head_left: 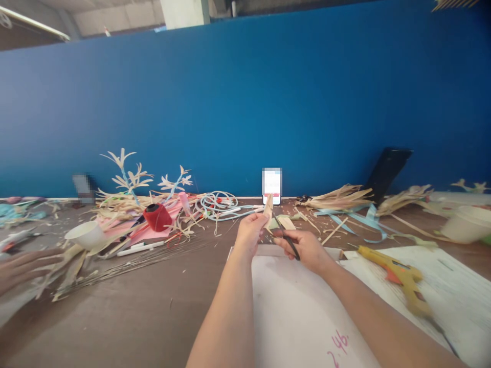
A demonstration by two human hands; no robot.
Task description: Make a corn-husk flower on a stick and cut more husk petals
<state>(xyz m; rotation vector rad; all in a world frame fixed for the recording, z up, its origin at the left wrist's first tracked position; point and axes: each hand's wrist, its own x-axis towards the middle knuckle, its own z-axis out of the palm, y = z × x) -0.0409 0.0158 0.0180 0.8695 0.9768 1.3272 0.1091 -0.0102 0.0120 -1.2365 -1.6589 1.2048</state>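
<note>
My left hand [250, 236] pinches a pale strip of dried husk [269, 210], which points upward from the fingertips. My right hand [307, 250] is closed around dark-handled scissors [292, 245], their blades reaching up and left toward the strip. Whether the blades touch it I cannot tell. Both hands are above the far edge of a white box [303, 306] marked with pink writing. Just beyond them, a phone [272, 184] with a lit screen leans against the blue partition.
A yellow glue gun [399, 278] lies on papers at right, near bundles of dried husk [341, 197]. Left are a coiled pale cable [218, 204], a red tape roll [157, 217], husk flowers [132, 179] and a white cup [86, 235]. Another person's hand [26, 268] shows far left.
</note>
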